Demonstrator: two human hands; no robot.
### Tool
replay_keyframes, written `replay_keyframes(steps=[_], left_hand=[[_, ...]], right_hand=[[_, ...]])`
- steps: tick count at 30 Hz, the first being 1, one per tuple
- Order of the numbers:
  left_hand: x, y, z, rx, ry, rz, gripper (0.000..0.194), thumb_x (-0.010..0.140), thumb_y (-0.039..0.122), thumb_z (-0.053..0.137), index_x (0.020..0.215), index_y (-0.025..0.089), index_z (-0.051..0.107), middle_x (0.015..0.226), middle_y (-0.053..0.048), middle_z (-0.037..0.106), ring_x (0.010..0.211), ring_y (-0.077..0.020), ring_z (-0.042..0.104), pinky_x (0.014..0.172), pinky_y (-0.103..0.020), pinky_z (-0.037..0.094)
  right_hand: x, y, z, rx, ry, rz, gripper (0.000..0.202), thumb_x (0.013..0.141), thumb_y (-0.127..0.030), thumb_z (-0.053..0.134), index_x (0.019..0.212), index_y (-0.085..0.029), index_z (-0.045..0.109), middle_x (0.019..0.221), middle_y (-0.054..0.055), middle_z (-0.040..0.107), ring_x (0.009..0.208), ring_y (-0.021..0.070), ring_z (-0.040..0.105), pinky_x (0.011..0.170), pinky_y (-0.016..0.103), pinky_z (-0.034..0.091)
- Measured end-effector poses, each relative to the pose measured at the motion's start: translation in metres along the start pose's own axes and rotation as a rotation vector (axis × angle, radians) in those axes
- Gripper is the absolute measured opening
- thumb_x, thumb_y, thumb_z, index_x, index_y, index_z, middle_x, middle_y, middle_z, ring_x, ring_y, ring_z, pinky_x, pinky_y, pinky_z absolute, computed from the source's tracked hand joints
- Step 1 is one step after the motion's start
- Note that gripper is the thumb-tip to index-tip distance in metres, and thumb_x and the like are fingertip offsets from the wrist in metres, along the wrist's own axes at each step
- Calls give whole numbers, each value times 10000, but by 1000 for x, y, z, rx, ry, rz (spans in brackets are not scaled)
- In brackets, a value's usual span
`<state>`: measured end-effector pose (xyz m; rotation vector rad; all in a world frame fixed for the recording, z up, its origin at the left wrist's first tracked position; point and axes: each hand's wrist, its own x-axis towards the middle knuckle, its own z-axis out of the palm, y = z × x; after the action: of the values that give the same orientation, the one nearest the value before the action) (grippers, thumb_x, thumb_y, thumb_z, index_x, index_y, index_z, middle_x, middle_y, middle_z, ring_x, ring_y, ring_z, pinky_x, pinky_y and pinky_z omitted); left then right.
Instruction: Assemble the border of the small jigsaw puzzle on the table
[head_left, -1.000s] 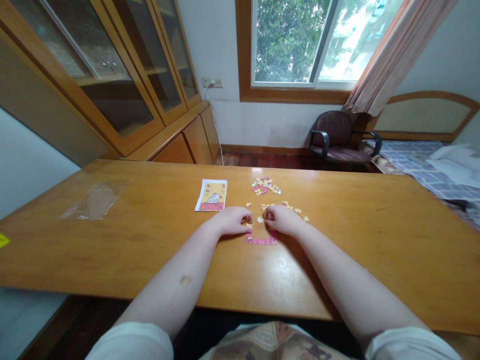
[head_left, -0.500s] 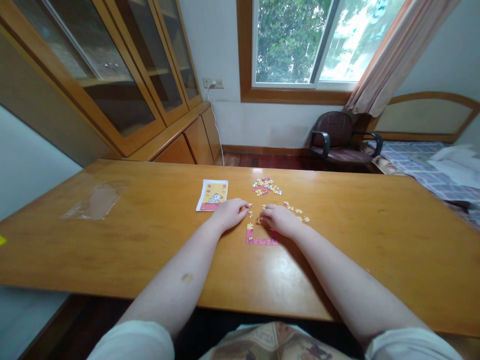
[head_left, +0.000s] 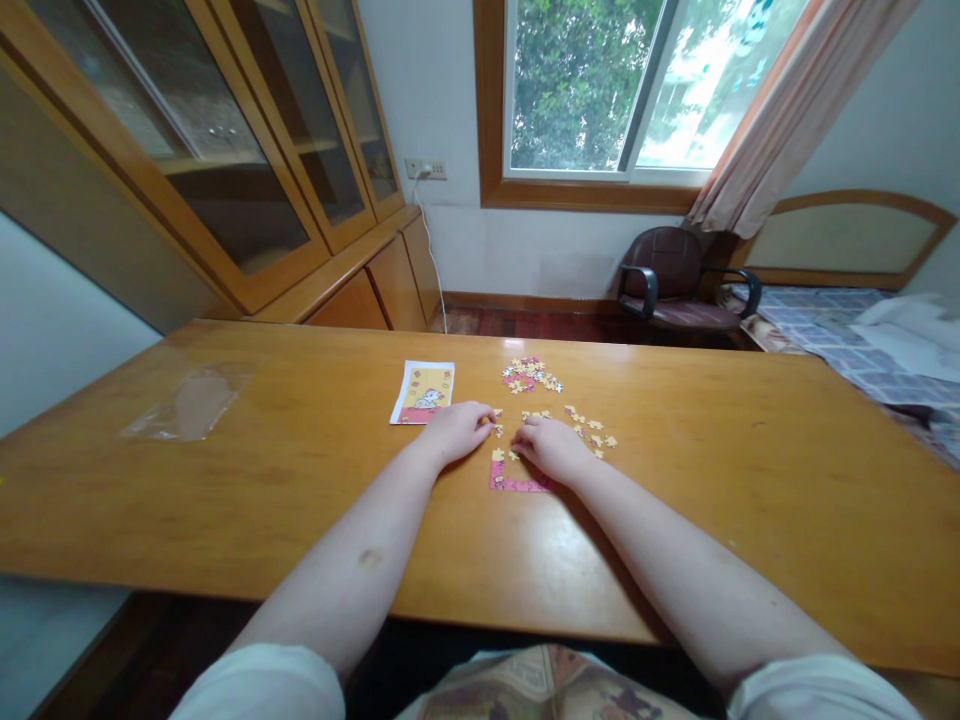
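Fingers of the left hand (head_left: 457, 432): bent, narrowly spaced, tips beside 2 small puzzle pieces (head_left: 499, 431); whether any piece is gripped cannot be told. Fingers of the right hand (head_left: 553, 450): curled low and close together, tips just beside 1 yellow piece (head_left: 514, 455); contact or hold cannot be told at this size. Pink strip (head_left: 517, 486) of joined puzzle pieces: flat on the wooden counter (head_left: 285, 450), nearer the wearer than both hands, its left end turning up to 1 yellow corner-side piece (head_left: 498, 455); its right end partly hidden by the right hand. Yellow row (head_left: 534, 413) of pieces: just beyond the right hand. Scattered yellow pieces (head_left: 595, 425): loose, to the right of the same hand. Loose pile (head_left: 527, 370) of pink, yellow and pale pieces: farther back, near the far edge. Picture card (head_left: 421, 385), 1 item: white animal on yellow and pink, flat, its lower right corner near the left hand. Clear plastic bag (head_left: 199, 400): flat, far left. Beyond the counter: 1 dark armchair (head_left: 667, 265), window (head_left: 577, 90), pink curtain (head_left: 802, 120), glass-fronted cabinet (head_left: 322, 225), bed (head_left: 810, 310) with checked cover.
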<state>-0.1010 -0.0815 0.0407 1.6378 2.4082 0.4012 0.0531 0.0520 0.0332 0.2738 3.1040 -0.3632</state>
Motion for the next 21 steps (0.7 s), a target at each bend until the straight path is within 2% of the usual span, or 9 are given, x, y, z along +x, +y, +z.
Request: replay_keyframes(steps=[4,6,8,15,18,21], left_hand=[[0,-1,1,20,-6,8,275,848,271,455,985,253,693,979,-35,694,888,-196,622,777,-282,469],[0,-2,1,31,-12,12,292,845,250,443,967,256,709,982,-35,696,900,-195,623,789,-281,472],[0,-3,2,35,-30,16,305,835,237,446,966,262,721,987,-32,698,905,-192,626,803,-279,475],[1,-1,7,6,-68,45,324,837,236,463,1027,295,719,1029,-22,702,950,-199,629,832,-289,475],[1,0,8,0,-73,44,338,858,243,455,1089,311,693,1067,-26,696,966,-203,632,840,-295,475],[1,1,8,5,-43,25,382,875,236,426,1187,302,637,1149,-31,673,1016,-207,622,876,-305,470]], right_hand=[[-7,11,-14,0,21,77,260,888,-380,515,954,-218,706,941,68,683,817,169,615,693,243,406],[-12,21,-22,18,-99,76,210,818,-394,596,845,-233,727,869,53,699,766,175,613,642,244,397],[-15,31,-28,57,-179,79,177,769,-382,642,837,-249,736,827,39,708,728,172,609,618,242,391],[-16,36,-27,109,-231,90,144,744,-271,648,854,-273,741,853,20,719,754,173,618,647,238,396],[-16,35,-25,94,-144,68,198,834,-334,574,901,-238,733,884,54,704,772,173,608,682,250,402],[-13,32,-20,34,9,-9,342,907,-400,486,1138,-219,662,1130,102,648,987,211,568,846,300,383]])
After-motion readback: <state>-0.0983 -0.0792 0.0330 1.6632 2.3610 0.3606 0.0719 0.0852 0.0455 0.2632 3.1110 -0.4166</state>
